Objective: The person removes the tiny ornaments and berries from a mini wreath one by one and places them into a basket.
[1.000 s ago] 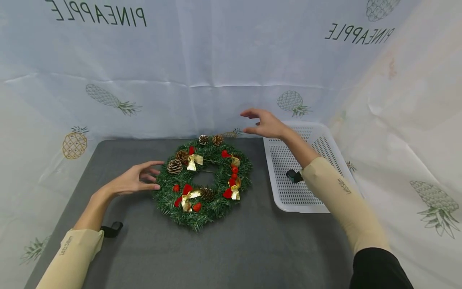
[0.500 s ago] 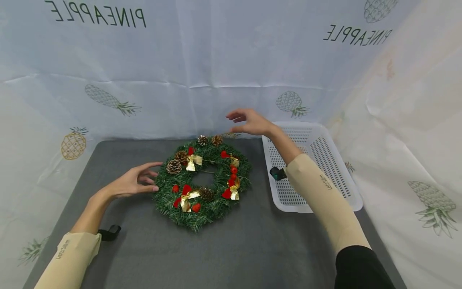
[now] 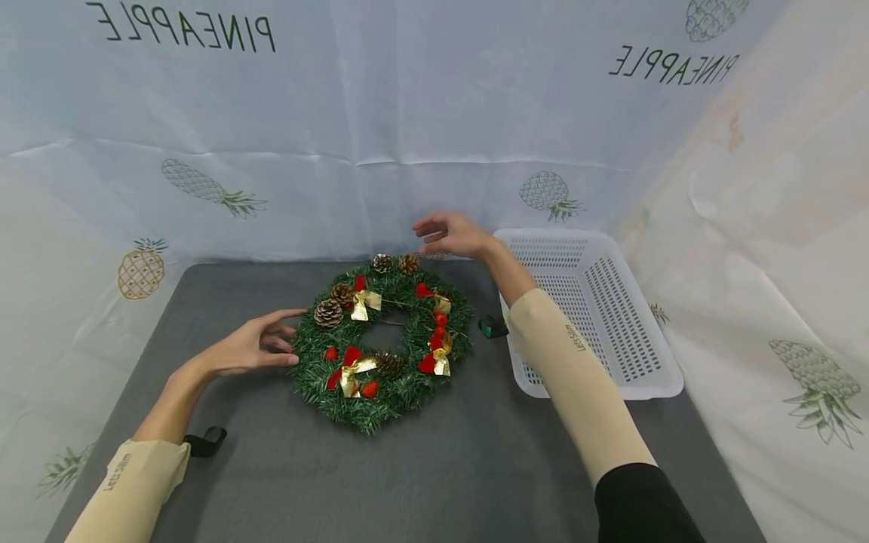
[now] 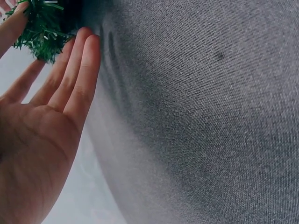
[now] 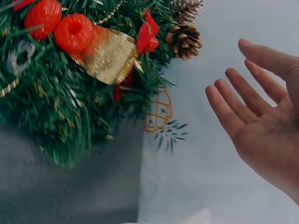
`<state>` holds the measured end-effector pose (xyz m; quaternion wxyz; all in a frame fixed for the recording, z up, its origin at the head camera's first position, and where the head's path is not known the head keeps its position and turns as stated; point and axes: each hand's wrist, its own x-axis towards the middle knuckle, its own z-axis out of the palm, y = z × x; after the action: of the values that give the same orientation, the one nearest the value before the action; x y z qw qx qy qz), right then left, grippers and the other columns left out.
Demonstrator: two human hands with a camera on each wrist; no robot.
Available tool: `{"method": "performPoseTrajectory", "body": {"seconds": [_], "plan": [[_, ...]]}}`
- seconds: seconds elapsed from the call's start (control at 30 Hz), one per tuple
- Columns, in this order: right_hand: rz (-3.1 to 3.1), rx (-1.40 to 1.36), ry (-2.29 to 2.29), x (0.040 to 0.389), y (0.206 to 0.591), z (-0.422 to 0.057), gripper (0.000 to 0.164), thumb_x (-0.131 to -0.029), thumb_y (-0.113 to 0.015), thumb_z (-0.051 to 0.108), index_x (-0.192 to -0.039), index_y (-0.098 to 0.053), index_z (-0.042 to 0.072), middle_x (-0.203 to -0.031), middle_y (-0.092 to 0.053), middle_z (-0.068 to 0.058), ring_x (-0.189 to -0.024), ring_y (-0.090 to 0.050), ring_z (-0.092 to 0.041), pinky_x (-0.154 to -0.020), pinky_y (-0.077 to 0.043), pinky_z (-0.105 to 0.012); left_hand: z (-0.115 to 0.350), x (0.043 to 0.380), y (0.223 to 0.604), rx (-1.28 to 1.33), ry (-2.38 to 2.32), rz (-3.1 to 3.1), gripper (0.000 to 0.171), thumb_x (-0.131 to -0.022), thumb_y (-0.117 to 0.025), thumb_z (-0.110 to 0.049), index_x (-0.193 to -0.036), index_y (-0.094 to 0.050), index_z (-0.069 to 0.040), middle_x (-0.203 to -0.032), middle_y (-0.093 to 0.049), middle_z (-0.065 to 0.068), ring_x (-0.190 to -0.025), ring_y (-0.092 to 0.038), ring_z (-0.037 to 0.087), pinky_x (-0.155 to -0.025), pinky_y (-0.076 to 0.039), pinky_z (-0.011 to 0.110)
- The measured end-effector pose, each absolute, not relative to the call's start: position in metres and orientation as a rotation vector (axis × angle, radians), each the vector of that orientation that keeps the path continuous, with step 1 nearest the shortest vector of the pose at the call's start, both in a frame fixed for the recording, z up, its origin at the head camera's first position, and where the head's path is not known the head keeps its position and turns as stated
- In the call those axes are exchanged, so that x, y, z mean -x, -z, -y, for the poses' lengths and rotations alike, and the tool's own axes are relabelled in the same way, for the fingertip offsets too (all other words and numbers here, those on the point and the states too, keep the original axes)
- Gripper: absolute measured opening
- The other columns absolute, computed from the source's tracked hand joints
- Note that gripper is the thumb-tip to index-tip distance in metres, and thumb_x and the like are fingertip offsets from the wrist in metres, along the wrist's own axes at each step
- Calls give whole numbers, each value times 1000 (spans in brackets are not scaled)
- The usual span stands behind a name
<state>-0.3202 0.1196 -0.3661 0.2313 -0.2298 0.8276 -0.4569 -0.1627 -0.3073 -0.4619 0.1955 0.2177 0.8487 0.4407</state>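
- Wreath (image 3: 403,391) is lying flat on the table (image 3: 407,486), far half, its far rim coming near the printed cloth (image 3: 400,90).
- Being a ring, it is offering you no clear long axis; a pair of pinecones (image 3: 329,313) is marking the rim on your left hand's side.
- Your left hand (image 3: 237,348) is nearer: sitting at the wreath's left edge, thumb and fingers spread and mostly straight. Left wrist view is showing fingertips meeting the green sprigs; firm contact you can't confirm, and nothing is being gripped.
- Your right hand (image 3: 456,235) is hovering beyond the far right rim, fingers relaxed, thumb apart, holding nothing. Right wrist view is showing a gap between fingertips and greenery.
- So the wreath is lying between your hands: rightward from the left one, toward you and leftward from the right.
- White basket (image 3: 614,335) is standing right of the wreath, apart from it, your right forearm crossing over its near-left part.
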Motion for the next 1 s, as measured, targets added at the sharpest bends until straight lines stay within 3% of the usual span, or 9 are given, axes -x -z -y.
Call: {"method": "performPoseTrajectory", "body": {"seconds": [0.3,0.6,1.0], "plan": [[-2224,555,1218,320,387,-98,61,-104,-71,7,-160,-48,-3,-168,-46,-26,-155,-49,-42,-123,-47,-51,307,160,467,-533,-1264,-2363,86,-101,-78,-17,-171,-30,-5,-150,-54,40,-108,-73,1,-83,-63,32],[-2305,615,1006,314,402,-92,61,-104,-70,6,-161,-49,3,-169,-45,-20,-159,-42,-40,-128,-41,-53,308,160,472,-528,-1288,-2348,86,-102,-77,-16,-172,-28,-5,-146,-58,39,-103,-76,6,-77,-62,35],[-2362,580,1029,311,406,-90,50,-100,-77,6,-146,-59,1,-158,-53,-23,-148,-52,-40,-121,-47,-52,305,158,472,-516,-1309,-2347,85,-102,-77,-15,-171,-28,-4,-142,-60,38,-94,-78,8,-71,-61,39]]}}
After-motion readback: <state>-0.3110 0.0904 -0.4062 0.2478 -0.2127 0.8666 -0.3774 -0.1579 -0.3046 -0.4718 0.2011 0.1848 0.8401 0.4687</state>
